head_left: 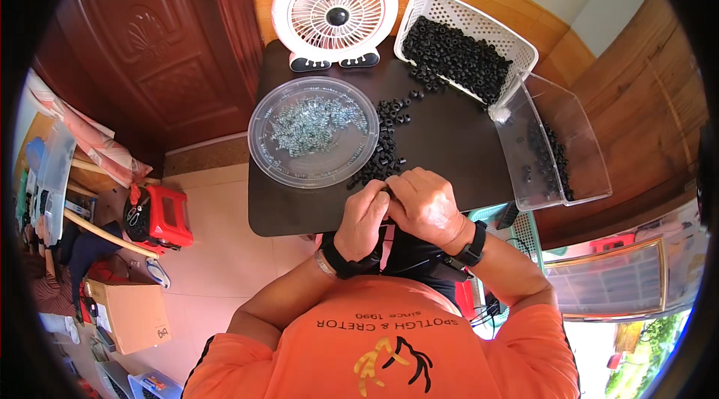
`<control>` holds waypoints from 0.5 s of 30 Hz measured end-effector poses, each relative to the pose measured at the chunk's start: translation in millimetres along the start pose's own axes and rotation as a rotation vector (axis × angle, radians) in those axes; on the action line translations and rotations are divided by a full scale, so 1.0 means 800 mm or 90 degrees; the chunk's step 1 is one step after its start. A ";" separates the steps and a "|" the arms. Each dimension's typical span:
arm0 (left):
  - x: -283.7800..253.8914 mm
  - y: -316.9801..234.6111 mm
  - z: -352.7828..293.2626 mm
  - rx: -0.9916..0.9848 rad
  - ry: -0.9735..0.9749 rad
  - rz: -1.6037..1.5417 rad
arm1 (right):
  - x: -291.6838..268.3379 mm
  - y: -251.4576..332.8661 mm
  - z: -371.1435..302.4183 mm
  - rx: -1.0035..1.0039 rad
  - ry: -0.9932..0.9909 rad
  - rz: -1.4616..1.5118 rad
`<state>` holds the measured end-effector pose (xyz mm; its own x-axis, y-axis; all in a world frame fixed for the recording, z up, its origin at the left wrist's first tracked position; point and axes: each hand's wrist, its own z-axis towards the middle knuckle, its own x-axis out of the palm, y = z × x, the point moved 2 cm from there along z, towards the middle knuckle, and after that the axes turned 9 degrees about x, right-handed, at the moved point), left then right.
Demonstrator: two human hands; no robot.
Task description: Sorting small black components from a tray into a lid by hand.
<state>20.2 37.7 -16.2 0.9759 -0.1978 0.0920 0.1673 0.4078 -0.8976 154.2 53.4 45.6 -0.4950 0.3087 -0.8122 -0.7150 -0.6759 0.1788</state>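
Observation:
My left hand [358, 223] and my right hand [428, 206] meet over the table's front edge, fingertips pressed together. A dark bit shows between them, too small and covered to name. Just beyond my fingers lies a loose heap of small black cylindrical parts [383, 146] on the dark table [449, 144]. Left of that heap, a round clear plastic tray [258, 153] holds many tiny shiny pale-green pieces [314, 126]. Each wrist wears a black band.
A white perforated basket [517, 45] full of black parts tilts at the back right, spilling some onto the table. A clear plastic bin [524, 174] with more black parts sits at the right edge. A white animal-shaped fan [383, 6] stands at the back.

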 end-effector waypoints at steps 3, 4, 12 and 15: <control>-0.006 0.000 0.002 -0.048 0.033 -0.130 | -0.010 -0.004 0.003 0.037 -0.009 0.091; -0.009 -0.002 0.002 -0.066 0.060 -0.181 | -0.010 -0.003 0.002 0.045 -0.007 0.094; -0.004 -0.032 0.009 0.008 -0.006 -0.024 | -0.019 -0.002 0.007 0.063 -0.056 0.146; -0.004 -0.044 0.014 0.110 0.033 0.139 | -0.025 -0.006 0.006 0.042 -0.071 0.116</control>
<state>12.8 34.3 20.1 0.9839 -0.1317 -0.1208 -0.0199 0.5913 -0.8062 165.3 53.3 63.8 -0.6677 0.2609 -0.6972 -0.6379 -0.6833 0.3552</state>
